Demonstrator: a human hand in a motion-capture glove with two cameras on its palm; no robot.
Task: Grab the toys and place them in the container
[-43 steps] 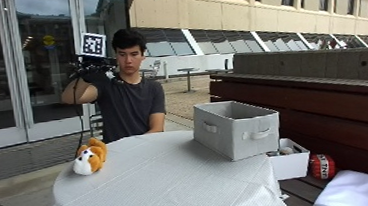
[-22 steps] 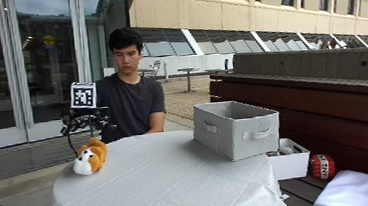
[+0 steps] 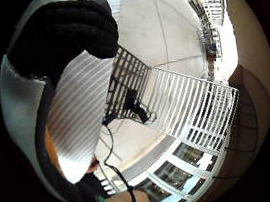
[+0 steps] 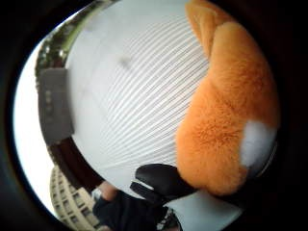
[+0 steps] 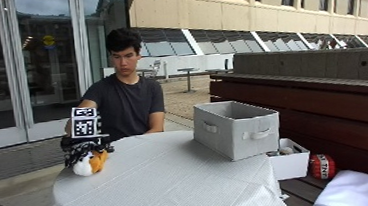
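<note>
The plush toy (image 5: 88,162), orange and white, lies near the table's edge at the left of the outside view, on the striped white tablecloth (image 5: 171,184). It is covered from above by the gloved right hand (image 5: 84,149), which rests on or just over it. In the thumb side palm view the orange fur (image 4: 226,115) fills much of the frame, so the toy is judged to be very close to the palm, and a black fingertip (image 4: 161,178) is seen beside its lower flank. In the little finger side palm view another gloved finger (image 3: 65,32) is seen curled over the cloth. The fingers appear to be curling around the toy, though whether it is actually gripped cannot be told for certain from these views.

The step in hand is judged to be the grasp of the first toy. Further back, at the right of centre in the outside view, the grey fabric container (image 5: 236,128) stands open-topped on the same table, well apart from the toy. For the next move, the grip would need to be completed, the toy lifted clear of the cloth, carried across the table and released over the container's open top.
</note>
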